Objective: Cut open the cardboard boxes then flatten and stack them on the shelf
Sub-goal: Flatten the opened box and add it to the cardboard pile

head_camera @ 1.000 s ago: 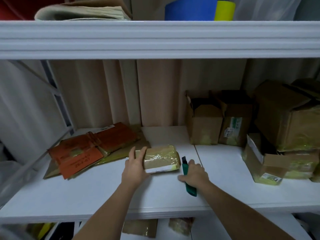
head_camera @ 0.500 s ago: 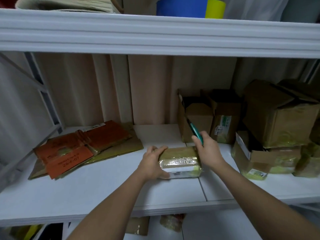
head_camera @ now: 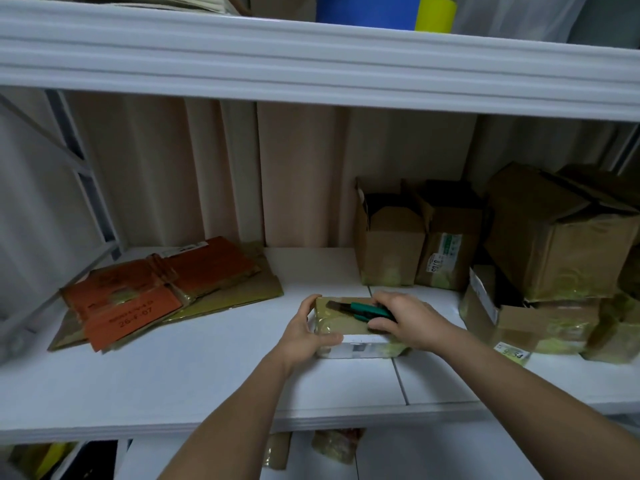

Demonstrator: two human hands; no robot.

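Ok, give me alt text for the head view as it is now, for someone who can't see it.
A person's right hand lays a green-handled utility knife along the top of a small tape-wrapped brown cardboard box on a white shelf, while the left hand grips the box's left end. Flattened orange and brown cardboard lies to the left; unflattened brown boxes stand to the right.

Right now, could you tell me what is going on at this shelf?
A person is about to cut open a small taped box on the white shelf. The left hand grips the box's left end, while the right hand holds a green utility knife laid across its top, blade pointing left. Flattened cardboard is stacked to the left; more boxes wait on the right.
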